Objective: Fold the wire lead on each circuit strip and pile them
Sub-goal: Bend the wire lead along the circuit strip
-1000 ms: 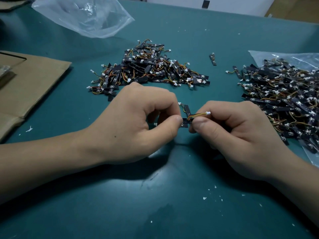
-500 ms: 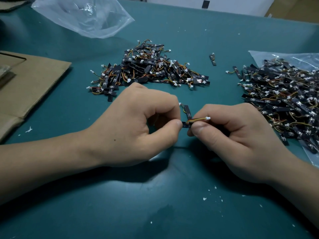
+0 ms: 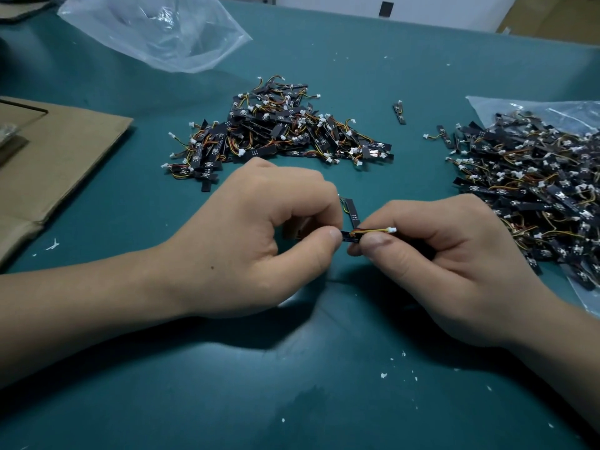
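The circuit strip [image 3: 350, 238] is sitting between both hands just above the table [image 3: 324, 394]. It's looking featherlight and stiff, with a thin, bendy wire lead [image 3: 376, 230], so I'm guessing pinching the board's ends works best. The left hand [image 3: 259, 241] is pinching one end, fingers curled. The right hand [image 3: 438, 264] is pinching the other end plus the lead.

The wire lead [image 3: 376, 230] has dropped flatter (under the right hand [image 3: 454, 261]).

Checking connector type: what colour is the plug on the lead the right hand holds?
The plug is white; head view.
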The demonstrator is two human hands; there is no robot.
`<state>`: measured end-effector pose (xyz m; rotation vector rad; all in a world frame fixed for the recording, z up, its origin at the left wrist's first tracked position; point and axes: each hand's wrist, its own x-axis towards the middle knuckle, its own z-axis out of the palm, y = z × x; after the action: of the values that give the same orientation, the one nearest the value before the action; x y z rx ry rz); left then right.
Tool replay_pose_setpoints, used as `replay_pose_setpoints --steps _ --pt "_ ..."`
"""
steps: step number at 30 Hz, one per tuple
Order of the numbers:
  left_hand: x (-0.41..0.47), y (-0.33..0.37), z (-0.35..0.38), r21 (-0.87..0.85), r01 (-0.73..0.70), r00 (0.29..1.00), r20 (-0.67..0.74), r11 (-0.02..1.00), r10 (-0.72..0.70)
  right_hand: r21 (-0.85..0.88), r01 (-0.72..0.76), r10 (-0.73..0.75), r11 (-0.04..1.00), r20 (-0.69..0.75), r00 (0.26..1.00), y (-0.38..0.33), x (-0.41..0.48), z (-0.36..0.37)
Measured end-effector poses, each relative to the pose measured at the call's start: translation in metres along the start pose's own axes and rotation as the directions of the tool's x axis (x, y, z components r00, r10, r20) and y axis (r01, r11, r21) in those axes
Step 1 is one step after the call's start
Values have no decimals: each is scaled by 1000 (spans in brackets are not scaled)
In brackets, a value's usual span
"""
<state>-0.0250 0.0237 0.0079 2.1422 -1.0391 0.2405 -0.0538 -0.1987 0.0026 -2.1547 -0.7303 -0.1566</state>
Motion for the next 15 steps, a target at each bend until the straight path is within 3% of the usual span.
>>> replay_pose_setpoints --steps 15 --pt "1 1 -1 -19 2 1000 26 1000 -1 -22 -11 11 1000 4 1000 -1 0 1"
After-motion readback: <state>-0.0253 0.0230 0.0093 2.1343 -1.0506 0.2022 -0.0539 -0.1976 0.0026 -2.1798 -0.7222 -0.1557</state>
